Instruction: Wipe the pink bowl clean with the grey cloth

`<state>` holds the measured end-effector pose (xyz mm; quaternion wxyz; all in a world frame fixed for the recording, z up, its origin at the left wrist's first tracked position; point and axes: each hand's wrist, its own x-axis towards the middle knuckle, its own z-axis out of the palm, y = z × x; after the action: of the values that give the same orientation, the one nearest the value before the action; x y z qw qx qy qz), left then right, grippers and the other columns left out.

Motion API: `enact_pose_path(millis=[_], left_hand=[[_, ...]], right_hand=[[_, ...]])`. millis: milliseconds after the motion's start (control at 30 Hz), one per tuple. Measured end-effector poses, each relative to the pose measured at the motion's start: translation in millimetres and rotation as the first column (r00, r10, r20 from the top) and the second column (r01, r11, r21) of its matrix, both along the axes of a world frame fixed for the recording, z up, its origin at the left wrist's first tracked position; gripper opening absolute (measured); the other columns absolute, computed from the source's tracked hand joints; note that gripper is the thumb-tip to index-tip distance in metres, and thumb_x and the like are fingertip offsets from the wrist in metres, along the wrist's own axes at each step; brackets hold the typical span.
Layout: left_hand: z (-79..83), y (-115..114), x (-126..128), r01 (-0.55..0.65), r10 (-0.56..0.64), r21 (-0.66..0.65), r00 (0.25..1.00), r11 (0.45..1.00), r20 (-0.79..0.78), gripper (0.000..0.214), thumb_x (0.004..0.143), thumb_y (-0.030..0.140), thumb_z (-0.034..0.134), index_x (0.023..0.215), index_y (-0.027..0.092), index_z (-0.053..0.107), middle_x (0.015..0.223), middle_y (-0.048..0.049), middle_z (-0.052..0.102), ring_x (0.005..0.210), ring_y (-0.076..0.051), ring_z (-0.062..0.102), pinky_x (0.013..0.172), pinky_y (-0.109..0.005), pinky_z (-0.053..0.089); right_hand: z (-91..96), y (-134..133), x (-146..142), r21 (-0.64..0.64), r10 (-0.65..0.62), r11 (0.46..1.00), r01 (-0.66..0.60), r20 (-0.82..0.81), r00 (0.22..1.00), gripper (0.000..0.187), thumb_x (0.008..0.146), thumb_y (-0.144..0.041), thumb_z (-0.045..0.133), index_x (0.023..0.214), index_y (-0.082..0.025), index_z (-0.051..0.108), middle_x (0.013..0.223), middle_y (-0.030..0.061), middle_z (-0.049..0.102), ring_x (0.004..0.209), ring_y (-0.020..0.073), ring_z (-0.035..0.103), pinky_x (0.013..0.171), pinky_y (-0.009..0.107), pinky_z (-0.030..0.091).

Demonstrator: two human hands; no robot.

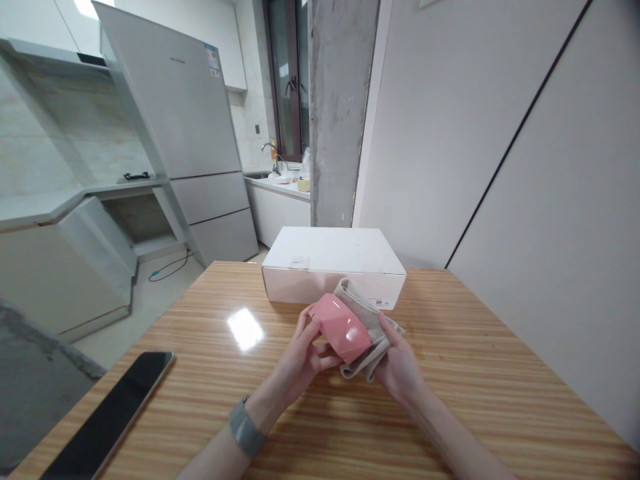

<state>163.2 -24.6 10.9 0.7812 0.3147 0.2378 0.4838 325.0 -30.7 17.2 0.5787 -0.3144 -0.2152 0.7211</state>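
Cradling the pink faceted container [341, 328] in the curled left hand [303, 360], right hand [397, 369] gripping the beige cloth [363, 321] against its side (even pressure, no squeezing), above the wooden table [450, 400], near the white cardboard box [333, 263].

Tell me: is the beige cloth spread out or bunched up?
Bunched: the beige cloth is gathered into a loose, creased strip, held by the right hand against the pink faceted object, not lying flat.
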Motion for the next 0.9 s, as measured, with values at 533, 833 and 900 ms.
enact_pose_path(millis=[533, 833, 900], left_hand=[[-4.1, 4.3, 1.4, -0.261, 0.275, 0.099, 0.947, 0.96, -0.168, 0.065, 0.064, 0.025, 0.081, 0.123, 0.019, 0.053, 0.121, -0.0139, 0.06, 0.103, -0.028, 0.06, 0.08, -0.038, 0.053], [-10.0, 7.6, 2.2, -0.228, 0.227, 0.001, 0.971, 0.974, -0.081, 0.051, 0.079, 0.044, 0.067, 0.125, 0.026, 0.053, 0.115, -0.0072, 0.063, 0.091, -0.019, 0.065, 0.08, -0.031, 0.051], [-8.9, 5.8, 4.6, -0.25, 0.251, 0.021, 0.965, 0.968, -0.069, 0.056, 0.073, 0.039, 0.074, 0.124, 0.025, 0.054, 0.113, -0.0073, 0.065, 0.093, -0.019, 0.064, 0.083, -0.029, 0.049]], right_hand=[[10.0, -2.7, -2.1, 0.042, -0.01, 0.999, 0.01, -0.009, 1.0, 0.034, 0.084, -0.045, 0.058, 0.098, -0.018, 0.072, 0.1, 0.0081, 0.076, 0.104, 0.0287, 0.066, 0.093, 0.045, 0.05], [-0.3, 1.8, -1.0, 0.085, -0.004, 0.996, 0.004, -0.003, 1.0, 0.036, 0.081, -0.046, 0.062, 0.103, -0.021, 0.072, 0.104, 0.0066, 0.075, 0.108, 0.0286, 0.065, 0.095, 0.043, 0.05], [-1.6, 1.9, -0.7, 0.101, -0.005, 0.995, 0.004, 0.017, 1.0, 0.035, 0.081, -0.046, 0.062, 0.103, -0.021, 0.072, 0.104, 0.0055, 0.075, 0.109, 0.0283, 0.064, 0.095, 0.042, 0.05]])
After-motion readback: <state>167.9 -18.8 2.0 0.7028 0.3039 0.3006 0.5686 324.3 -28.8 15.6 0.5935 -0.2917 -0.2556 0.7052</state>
